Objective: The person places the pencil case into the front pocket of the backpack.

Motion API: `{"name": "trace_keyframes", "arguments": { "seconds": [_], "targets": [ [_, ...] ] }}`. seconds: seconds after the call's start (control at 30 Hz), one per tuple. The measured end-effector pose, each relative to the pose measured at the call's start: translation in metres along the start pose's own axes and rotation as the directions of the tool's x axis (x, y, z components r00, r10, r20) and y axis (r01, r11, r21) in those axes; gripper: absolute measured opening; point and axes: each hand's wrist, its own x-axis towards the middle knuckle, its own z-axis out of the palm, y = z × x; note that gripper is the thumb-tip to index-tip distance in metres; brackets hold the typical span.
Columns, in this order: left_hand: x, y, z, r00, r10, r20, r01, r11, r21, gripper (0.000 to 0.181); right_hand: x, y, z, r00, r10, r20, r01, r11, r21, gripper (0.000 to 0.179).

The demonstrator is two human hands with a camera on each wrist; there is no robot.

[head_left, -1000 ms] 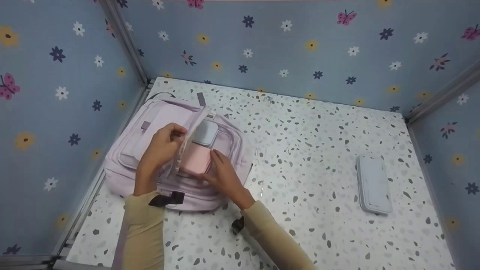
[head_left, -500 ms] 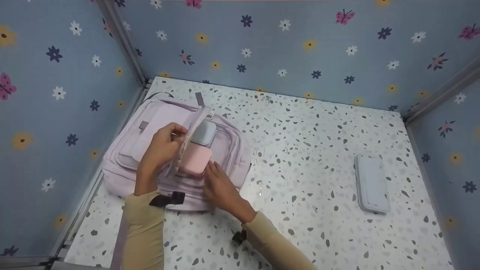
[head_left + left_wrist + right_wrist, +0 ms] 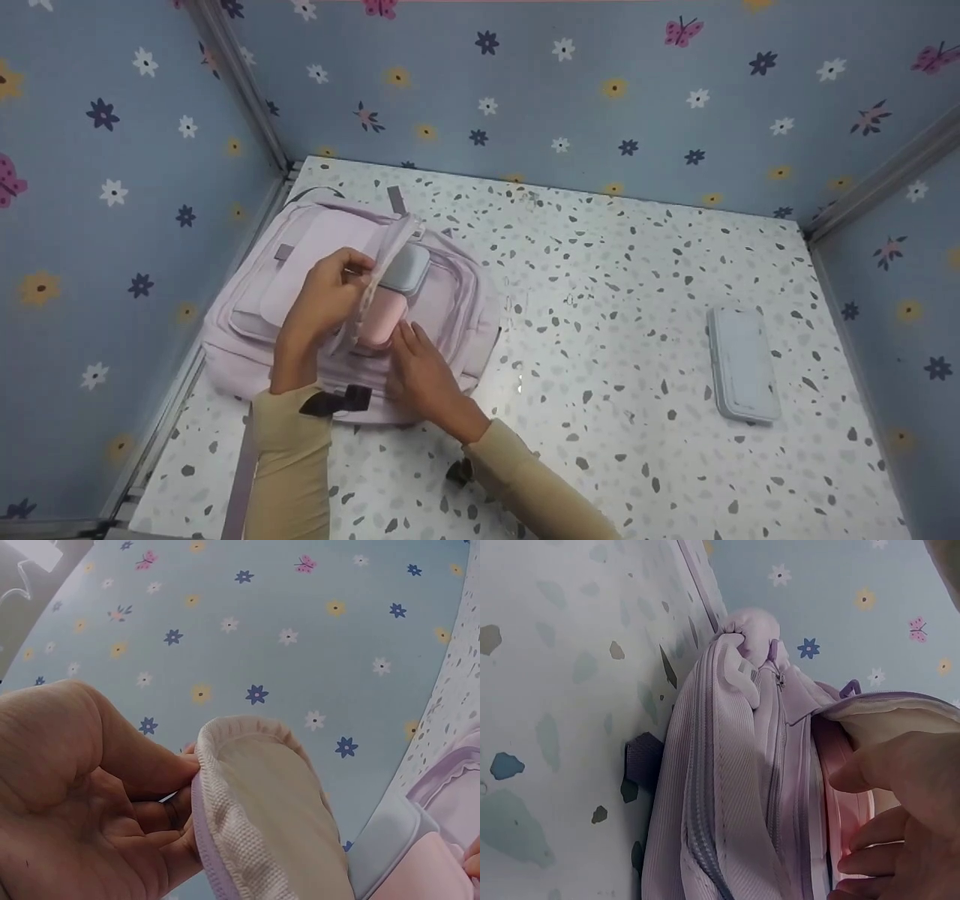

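A lilac backpack (image 3: 457, 367) lies on its back with its front pocket unzipped. My left hand (image 3: 326, 292) pinches the zippered edge of the pocket flap (image 3: 225, 810) between thumb and fingers, lifting it. Inside the pocket sits a pink rounded case (image 3: 384, 319), partly under the flap. Beside it is a pale blue-grey case (image 3: 409, 268) of similar shape. My right hand (image 3: 424, 375) touches the pink case's near right edge with extended fingertips. In the right wrist view, the thumb and fingers of the right hand (image 3: 907, 817) lie against the pink case's side (image 3: 840, 802).
A long pale grey-blue case (image 3: 742, 365) lies on the speckled white tabletop (image 3: 600, 300) at the right. Flower-patterned panels (image 3: 525, 90) enclose the table at the back and both sides. A dark strap with a black block (image 3: 341, 400) sits on my left wrist.
My right hand has shifted its fingers along the pink case's edge and moved left, and the case has slid further under the flap. The left hand keeps its hold on the flap.
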Motion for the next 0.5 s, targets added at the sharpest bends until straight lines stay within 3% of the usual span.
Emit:
{"name": "trace_keyframes", "arguments": {
  "seconds": [0.27, 0.5],
  "targets": [
    [-0.001, -0.001, -0.003, 0.998, -0.056, -0.012, 0.055, 0.998, -0.028, 0.023, 0.003, 0.007, -0.007, 0.995, 0.054, 0.086, -0.063, 0.992, 0.106, 0.061],
    [-0.003, -0.003, -0.006, 0.998, -0.058, -0.023, 0.058, 0.998, -0.013, 0.023, 0.002, 0.019, -0.017, 0.991, 0.127, 0.031, -0.131, 0.961, 0.244, 0.055]
  ]
}}
